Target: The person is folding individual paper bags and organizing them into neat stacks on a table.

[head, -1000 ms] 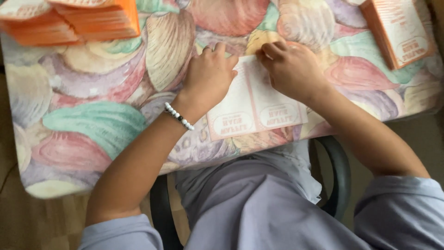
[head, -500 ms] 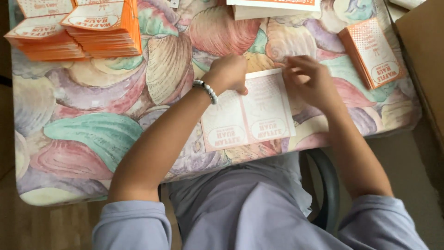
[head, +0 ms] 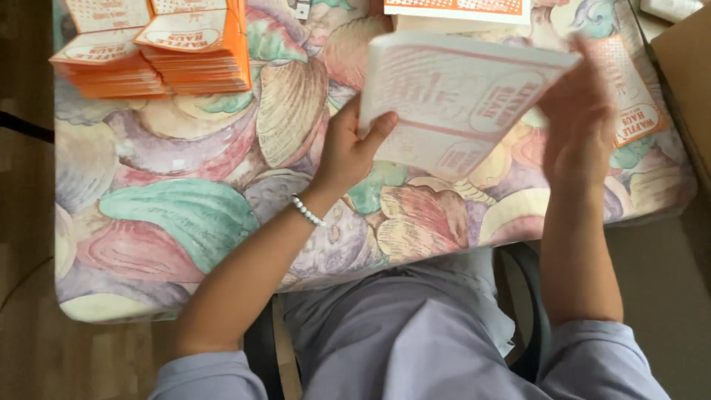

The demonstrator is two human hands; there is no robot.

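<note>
At the upper left of the frame, two stacks of flat orange-and-white paper bags (head: pixel 159 55) lie on the table (head: pixel 178 200), which is covered with a shell-patterned cloth. Near the centre, the left hand (head: pixel 348 148), a beaded bracelet (head: pixel 306 211) at its wrist, is clamped on the left edge of a flat white paper bag (head: pixel 459 96), thumb on its face, holding it lifted and tilted above the table. At the right, the blurred right hand (head: pixel 581 126) holds the bag's right edge. Behind it, another orange bag (head: pixel 629 96) lies on the table, with a cardboard box (head: pixel 685 67) at the far right edge.
</note>
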